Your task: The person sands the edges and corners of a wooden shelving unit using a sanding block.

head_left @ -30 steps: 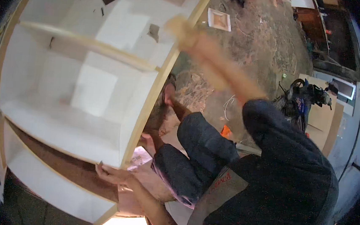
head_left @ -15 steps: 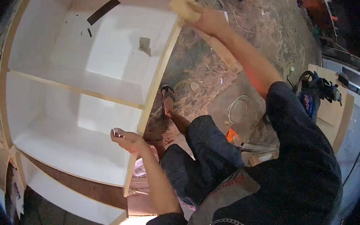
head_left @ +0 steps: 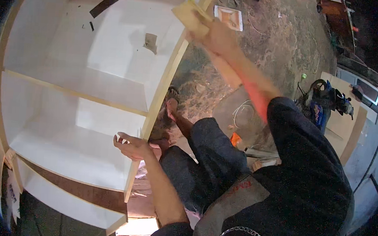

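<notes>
My right hand is closed on a folded yellow-tan pad, at the upper part of the front edge of a white cabinet. Whether this is a sanding sheet or a sponge, I cannot tell. Lower down, my left hand reaches over the same edge in front of the lower compartment. Its fingers are loosely curved with a gap between them, and nothing shows in them. A pale wooden shelf edge divides the two compartments.
Inside the upper compartment are a dark strip and a grey-tan scrap. Beyond my right arm, a white-edged panel and coiled wire lie on the rough floor. A blue-and-black motorbike stands at the right by leaning boards.
My right hand and the pad have moved slightly down at the cabinet edge. The view has shifted a little, and the white-edged panel shows more fully. My left hand keeps its place.
</notes>
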`<state>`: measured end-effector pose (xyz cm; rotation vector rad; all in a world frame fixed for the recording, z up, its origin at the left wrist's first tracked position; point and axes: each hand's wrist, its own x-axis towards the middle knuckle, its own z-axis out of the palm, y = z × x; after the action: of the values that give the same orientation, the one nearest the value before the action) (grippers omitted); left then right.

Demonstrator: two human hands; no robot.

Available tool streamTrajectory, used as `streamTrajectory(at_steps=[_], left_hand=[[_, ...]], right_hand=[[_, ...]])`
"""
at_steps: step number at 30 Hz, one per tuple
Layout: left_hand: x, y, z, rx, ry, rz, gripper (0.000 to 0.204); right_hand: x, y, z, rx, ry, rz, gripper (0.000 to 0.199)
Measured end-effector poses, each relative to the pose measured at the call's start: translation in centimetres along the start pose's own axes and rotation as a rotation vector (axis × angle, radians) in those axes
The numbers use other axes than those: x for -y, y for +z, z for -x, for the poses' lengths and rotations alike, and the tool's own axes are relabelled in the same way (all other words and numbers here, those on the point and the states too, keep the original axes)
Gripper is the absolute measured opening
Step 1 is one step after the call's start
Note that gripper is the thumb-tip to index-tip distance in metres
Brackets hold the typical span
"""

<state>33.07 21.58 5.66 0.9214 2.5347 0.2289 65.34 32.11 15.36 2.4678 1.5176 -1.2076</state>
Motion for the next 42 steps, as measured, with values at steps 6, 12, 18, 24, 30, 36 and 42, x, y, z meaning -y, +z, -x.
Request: streamTrajectory(at_steps=[6, 12, 18, 24, 30, 36, 42], left_hand=[[1.7, 1.2, -1.1, -0.109, -0.001, 0.096, 0.05], [2.2, 1.0, -0.7, -0.185, 0.157, 0.086, 0.051], [3.4, 1.2, -1.3, -0.216, 0.235, 0.049, 0.061], [3.8, 0.3, -1.8, -0.083, 0.258, 0.115, 0.068], [17.5, -6.4, -4.4, -0.247, 0.618, 0.649, 0.072], [38.4, -15.0, -11.5, -0.173, 0.119, 0.201, 0.065], [43.7, -14.5, -12.9, 0.982, -0.888, 1.335, 0.062]], right_hand=[[1.0, 3.3, 2.9, 0.019, -0.274, 0.154, 0.051], [0.4, 4.4, 3.7, -0.018, -0.47, 0.307, 0.046], [-0.1, 6.3, 5.5, -0.016, -0.249, 0.158, 0.047], [0.9, 10.5, 7.3, -0.072, -0.028, 0.137, 0.05], [5.2, 18.2, 14.3, 0.016, -0.137, 0.035, 0.062], [2.8, 12.9, 7.2, -0.301, 0.07, 0.272, 0.077], [16.4, 35.5, 24.6, 0.145, -0.279, 0.281, 0.065]])
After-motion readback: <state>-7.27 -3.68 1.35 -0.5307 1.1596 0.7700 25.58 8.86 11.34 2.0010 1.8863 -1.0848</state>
